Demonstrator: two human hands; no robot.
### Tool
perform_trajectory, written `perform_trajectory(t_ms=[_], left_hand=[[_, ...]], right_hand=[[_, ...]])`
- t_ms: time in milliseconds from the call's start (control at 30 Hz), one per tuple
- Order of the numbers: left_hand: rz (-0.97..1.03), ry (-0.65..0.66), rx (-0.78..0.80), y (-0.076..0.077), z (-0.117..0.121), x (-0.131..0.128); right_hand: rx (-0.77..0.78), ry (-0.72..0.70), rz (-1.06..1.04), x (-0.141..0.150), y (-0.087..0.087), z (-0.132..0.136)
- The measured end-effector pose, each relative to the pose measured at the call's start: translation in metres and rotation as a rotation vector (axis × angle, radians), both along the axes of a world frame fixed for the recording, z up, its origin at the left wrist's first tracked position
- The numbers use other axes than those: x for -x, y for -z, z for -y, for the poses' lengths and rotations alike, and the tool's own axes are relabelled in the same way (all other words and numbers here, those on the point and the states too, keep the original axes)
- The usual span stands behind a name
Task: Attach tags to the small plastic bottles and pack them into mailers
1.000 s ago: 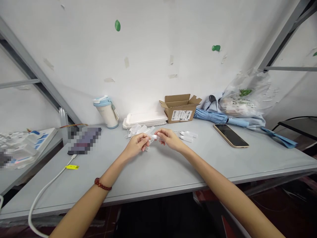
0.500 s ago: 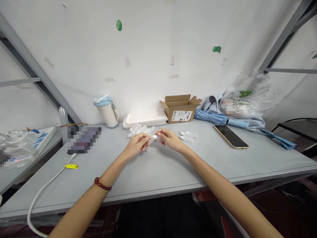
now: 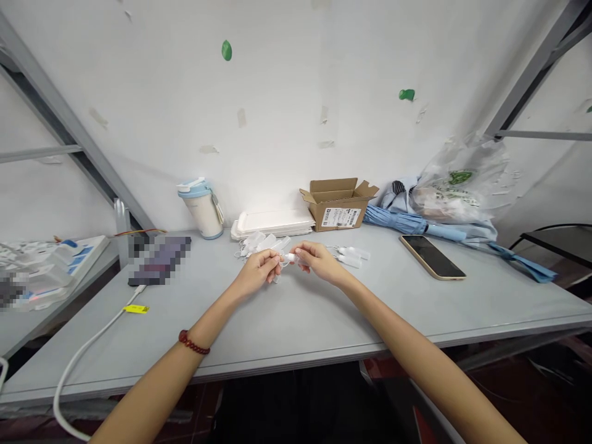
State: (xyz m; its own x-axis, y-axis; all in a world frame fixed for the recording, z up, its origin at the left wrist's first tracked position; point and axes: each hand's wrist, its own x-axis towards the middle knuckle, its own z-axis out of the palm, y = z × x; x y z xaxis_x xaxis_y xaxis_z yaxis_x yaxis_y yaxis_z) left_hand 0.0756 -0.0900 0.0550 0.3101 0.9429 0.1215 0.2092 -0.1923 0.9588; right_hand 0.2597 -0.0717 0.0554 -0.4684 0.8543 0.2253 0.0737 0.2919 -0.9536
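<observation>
White corded piece (image 3: pixel 289 258) is grasped between a person's bare hands just above a grey counter (image 3: pixel 300 327), about midway between its side edges and nearer the back edge than the front. The left hand (image 3: pixel 254 272) has its grip pinched at the piece's left side, near a thin looping cord, while the right hand (image 3: pixel 319 261) has its grip closed on the opposite end; the fingertips hide exactly where each touches. A pile of clear tubes (image 3: pixel 255 241) lies just behind the left hand, and corded tubes (image 3: pixel 350 255) rest beyond the right. Along the back edge are a stack of white trays (image 3: pixel 276 222) and an open cardboard box (image 3: pixel 340 217), with a phone (image 3: pixel 432 256) toward the right end. The smooth, tiny piece could slip if either pinch loosened, and might drop to the counter or into the nearby pile, where similar pale parts would make it hard to pick out. Pulling unevenly could strain the cord, and its slack loop, so close to the left fingers, could snag or get trapped between them
</observation>
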Motion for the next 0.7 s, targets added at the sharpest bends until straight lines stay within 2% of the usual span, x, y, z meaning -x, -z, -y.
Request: perform_trajectory(t_ms=[700], left_hand=[[0.011, -0.056, -0.019, -0.0039, 0.0028, -0.0012]], right_hand=[[0.016, 0.018, -0.012, -0.0010, 0.0008, -0.0001]])
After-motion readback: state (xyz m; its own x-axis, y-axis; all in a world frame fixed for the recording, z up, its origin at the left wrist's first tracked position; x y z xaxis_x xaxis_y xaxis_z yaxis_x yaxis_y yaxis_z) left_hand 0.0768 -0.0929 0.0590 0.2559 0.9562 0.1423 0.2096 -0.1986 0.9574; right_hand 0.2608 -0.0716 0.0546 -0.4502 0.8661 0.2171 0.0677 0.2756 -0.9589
